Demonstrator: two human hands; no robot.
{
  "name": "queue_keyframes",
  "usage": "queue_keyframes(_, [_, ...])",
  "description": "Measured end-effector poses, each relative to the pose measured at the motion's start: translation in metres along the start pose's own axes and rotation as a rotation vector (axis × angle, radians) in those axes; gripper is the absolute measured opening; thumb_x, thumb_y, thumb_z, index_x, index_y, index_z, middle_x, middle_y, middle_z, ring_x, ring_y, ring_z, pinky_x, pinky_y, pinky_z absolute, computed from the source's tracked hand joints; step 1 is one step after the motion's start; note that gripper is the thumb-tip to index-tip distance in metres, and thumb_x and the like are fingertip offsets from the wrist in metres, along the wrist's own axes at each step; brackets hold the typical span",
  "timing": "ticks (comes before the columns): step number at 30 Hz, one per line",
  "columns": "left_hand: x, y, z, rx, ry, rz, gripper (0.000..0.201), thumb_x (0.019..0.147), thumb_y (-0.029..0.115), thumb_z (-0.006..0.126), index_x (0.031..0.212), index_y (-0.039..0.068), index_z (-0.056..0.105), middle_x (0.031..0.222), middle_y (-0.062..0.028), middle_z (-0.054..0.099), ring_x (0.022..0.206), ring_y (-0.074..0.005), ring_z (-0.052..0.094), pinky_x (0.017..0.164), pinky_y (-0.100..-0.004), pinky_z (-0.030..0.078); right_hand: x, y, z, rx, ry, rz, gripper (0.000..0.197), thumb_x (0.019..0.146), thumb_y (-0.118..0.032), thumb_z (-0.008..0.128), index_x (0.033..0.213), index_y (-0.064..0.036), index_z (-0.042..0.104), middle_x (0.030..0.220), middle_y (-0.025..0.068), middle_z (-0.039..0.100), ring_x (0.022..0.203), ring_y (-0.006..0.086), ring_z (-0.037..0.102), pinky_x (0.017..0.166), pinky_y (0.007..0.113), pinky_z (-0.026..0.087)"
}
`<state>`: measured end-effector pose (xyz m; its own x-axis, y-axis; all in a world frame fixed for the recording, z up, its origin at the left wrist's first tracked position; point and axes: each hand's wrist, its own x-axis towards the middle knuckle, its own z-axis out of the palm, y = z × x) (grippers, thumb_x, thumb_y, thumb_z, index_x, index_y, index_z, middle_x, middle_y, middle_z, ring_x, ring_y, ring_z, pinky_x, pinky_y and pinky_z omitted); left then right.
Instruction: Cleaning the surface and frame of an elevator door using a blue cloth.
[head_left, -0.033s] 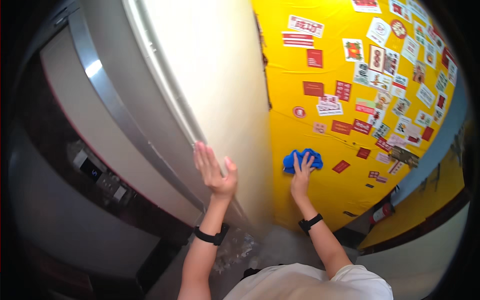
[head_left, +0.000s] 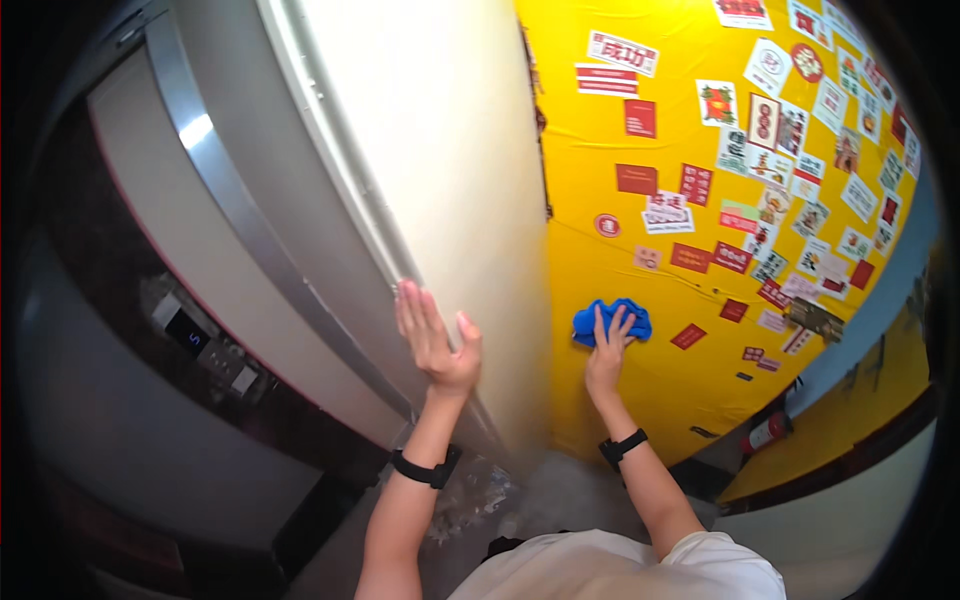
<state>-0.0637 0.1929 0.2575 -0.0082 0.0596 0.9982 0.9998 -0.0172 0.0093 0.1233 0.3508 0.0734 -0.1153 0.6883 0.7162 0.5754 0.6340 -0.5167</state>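
Note:
My right hand [head_left: 606,362] presses a crumpled blue cloth [head_left: 622,310] against a yellow door panel [head_left: 590,400], its fingers spread over the cloth. Paper stickers in red, white and green cover much of the panel; a red one [head_left: 688,336] lies just right of the cloth. My left hand [head_left: 440,350] has its fingers stretched out and holds nothing. It is at the edge of the pale, shiny wall panel [head_left: 450,170], by a metal trim strip; whether the palm touches it I cannot tell. Each wrist wears a black band.
On the panel's right side is a metal latch [head_left: 815,320]. Beyond it, low down, stands a red fire extinguisher [head_left: 767,433]. At the left is an elevator doorway with a metal frame [head_left: 235,200] and a call panel with a small display [head_left: 188,332]. The grey floor [head_left: 570,490] has pale marks.
The whole scene sits slightly farther right in the picture. Both hands and the cloth keep nearly the same places against the panels.

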Motion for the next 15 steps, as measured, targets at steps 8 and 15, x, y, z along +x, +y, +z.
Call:
queue_keyframes(8, [-0.008,0.000,-0.004,0.059,0.005,-0.028,0.070,0.083,0.006,0.056,0.148,-0.008,0.035,0.152,-0.0314,0.036,0.139,-0.0501,0.037,0.114,-0.0543,0.030,0.004,-0.041,0.007,0.457,-0.097,-0.012,0.059,0.092,0.010,0.045,0.147,-0.0105,0.045,0.155,0.0248,0.033,0.147,0.0432,0.023,0.115,0.045,0.031])
queue_keyframes(15, [-0.007,0.001,-0.001,0.057,-0.002,-0.047,0.068,0.085,0.010,0.055,0.148,-0.009,0.035,0.151,-0.0318,0.037,0.140,-0.0497,0.036,0.115,-0.0548,0.027,0.050,-0.140,-0.008,0.820,-0.135,-0.185,0.059,0.086,0.012,0.051,0.142,-0.0081,0.052,0.144,0.0295,0.046,0.140,0.0401,0.038,0.104,0.039,0.044])
